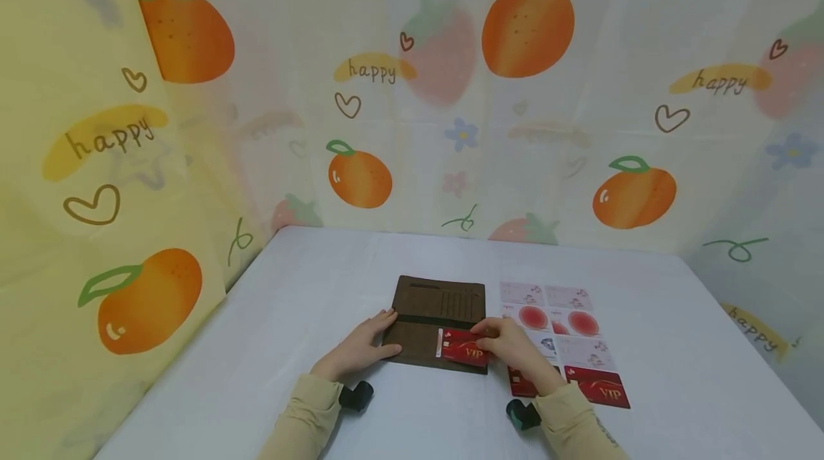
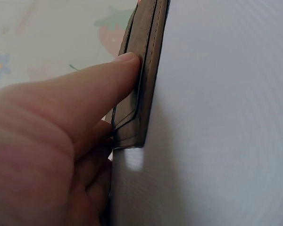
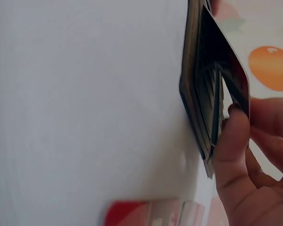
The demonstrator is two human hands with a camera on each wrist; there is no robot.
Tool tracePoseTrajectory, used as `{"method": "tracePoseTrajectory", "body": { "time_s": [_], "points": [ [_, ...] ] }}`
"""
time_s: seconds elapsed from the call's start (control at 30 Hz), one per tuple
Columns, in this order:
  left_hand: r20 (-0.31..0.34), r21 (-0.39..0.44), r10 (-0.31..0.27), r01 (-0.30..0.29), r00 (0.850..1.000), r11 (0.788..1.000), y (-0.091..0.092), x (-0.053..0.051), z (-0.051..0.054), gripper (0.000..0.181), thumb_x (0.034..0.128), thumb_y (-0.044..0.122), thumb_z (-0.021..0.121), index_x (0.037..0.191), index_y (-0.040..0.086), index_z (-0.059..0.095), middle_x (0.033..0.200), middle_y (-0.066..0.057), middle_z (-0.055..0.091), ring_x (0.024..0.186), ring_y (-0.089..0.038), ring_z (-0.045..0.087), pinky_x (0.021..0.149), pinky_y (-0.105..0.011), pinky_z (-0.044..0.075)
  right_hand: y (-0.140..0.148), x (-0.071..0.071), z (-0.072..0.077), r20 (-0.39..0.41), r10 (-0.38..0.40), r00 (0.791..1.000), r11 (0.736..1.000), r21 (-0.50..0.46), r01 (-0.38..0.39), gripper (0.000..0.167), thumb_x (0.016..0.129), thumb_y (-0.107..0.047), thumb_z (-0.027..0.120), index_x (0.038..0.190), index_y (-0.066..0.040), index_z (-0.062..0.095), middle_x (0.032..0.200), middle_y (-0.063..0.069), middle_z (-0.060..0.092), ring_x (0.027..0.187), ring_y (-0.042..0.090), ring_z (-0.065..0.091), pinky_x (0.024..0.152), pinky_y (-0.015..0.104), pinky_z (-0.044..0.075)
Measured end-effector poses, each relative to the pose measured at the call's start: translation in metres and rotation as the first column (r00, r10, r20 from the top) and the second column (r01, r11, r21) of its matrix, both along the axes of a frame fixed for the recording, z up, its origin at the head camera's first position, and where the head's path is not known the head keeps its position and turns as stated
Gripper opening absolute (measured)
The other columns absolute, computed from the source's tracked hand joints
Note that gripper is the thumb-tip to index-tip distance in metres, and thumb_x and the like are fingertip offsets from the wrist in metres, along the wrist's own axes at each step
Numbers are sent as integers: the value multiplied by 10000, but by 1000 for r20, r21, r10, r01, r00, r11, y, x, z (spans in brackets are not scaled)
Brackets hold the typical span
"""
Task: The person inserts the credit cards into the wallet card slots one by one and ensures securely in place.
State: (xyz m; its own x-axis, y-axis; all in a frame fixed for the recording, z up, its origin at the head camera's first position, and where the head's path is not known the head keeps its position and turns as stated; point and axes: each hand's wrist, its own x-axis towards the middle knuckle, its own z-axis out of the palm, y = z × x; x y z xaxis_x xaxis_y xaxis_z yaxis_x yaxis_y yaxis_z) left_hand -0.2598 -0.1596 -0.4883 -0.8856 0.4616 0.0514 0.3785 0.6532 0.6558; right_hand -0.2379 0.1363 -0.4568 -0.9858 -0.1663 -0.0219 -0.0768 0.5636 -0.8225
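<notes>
At lower centre of the frame, the brown wallet (image 1: 433, 318) lay unfolded on the worktop (image 1: 257, 345). The left hand (image 1: 359, 345), loosely spread, rested on its left edge, probably to steady it. The right hand (image 1: 513, 350) pinched the red card (image 1: 459, 348) by its right end over the lower flap (image 1: 415, 343), seemingly to control its tilt. Other cards (image 1: 583, 323) lay in columns at lower right.

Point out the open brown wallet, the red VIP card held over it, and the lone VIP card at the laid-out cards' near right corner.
Wallet (image 1: 418, 343): head view, bare part of its lower panel.
Held VIP card (image 1: 459, 347): head view, its front.
Corner VIP card (image 1: 599, 388): head view, middle.
</notes>
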Motion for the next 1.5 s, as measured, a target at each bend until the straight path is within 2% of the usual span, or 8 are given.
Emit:
{"method": "tracePoseTrajectory", "body": {
  "time_s": [0.13, 0.27, 0.5, 0.77, 0.93, 1.17, 1.3, 1.5],
  "points": [
    [-6, -1, -4, 4, 1000, 1000, -1, 0, -2, 720, 876, 393, 618, 1419, 10, 341, 1482, -143, 267, 1361, -327, 185, 1070, -522, 170, -4, -4, -2, -50, 18, 999, 998, 65, -15, 184, 820, -4, 650, 985, -72, 696, 981, 63, 637, 870, 226, 522, 770, 402, 484],
    [-14, 8, -8, 8, 1000, 1000, -2, 0, -2, 719, 872, 386, 625, 1413, 1, 350, 1477, -154, 274, 1358, -336, 191, 1064, -532, 176, -10, -9, -4, -50, 19, 999, 995, 97, -15, 182, 814, -13, 658, 981, -74, 697, 992, 85, 639, 851, 225, 529, 725, 367, 508],
    [-10, 8, -8, 8, 1000, 1000, -1, 0, 0, 713, 879, 379, 619, 1414, -4, 344, 1477, -157, 271, 1360, -334, 188, 1072, -522, 161, -14, -12, -7, -19, 25, 999, 999, 38, -25, 189, 818, -5, 653, 994, -62, 693, 1029, 100, 623, 820, 215, 538, 664, 326, 523],
    [-6, 13, -10, 11, 1000, 1000, -1, 2, 2, 711, 882, 370, 618, 1412, -14, 340, 1477, -163, 267, 1359, -337, 187, 1071, -524, 162, -9, -3, -8, 6, 22, 1000, 999, -30, -22, 289, 846, -11, 630, 1133, -37, 641, 1115, 112, 603, 944, 251, 547, 833, 443, 485],
    [-10, 13, -11, 11, 1000, 1000, 0, 2, 3, 706, 886, 361, 614, 1412, -19, 337, 1478, -165, 265, 1360, -335, 186, 1075, -518, 155, -1, 4, -5, 16, 17, 1000, 997, -69, -16, 330, 858, 3, 614, 1187, 18, 588, 1121, 136, 605, 963, 259, 579, 860, 435, 479],
    [-5, 16, -7, 7, 1000, 1000, 0, 3, 3, 700, 890, 352, 612, 1414, -18, 332, 1480, -162, 261, 1360, -337, 183, 1072, -521, 162, 13, 12, -5, 72, 30, 997, 996, -84, -24, 307, 874, -44, 616, 1173, 23, 593, 1102, 114, 613, 968, 244, 572, 858, 424, 483],
    [-4, 20, -7, 7, 1000, 1000, -1, 2, 3, 701, 890, 353, 612, 1415, -16, 331, 1482, -158, 259, 1360, -339, 181, 1069, -527, 166, 20, 16, -4, 95, 54, 994, 997, -53, -49, 244, 866, -58, 629, 1101, 5, 646, 1069, 102, 619, 928, 230, 553, 835, 422, 491],
    [1, 22, -7, 7, 1000, 1000, 0, 1, 1, 703, 888, 353, 614, 1418, -10, 330, 1483, -154, 258, 1360, -340, 180, 1067, -531, 165, 20, 18, -3, 105, 65, 992, 998, -1, -65, 162, 860, -62, 637, 1008, -32, 694, 1041, 81, 610, 841, 202, 506, 704, 350, 498]
  ]
}}
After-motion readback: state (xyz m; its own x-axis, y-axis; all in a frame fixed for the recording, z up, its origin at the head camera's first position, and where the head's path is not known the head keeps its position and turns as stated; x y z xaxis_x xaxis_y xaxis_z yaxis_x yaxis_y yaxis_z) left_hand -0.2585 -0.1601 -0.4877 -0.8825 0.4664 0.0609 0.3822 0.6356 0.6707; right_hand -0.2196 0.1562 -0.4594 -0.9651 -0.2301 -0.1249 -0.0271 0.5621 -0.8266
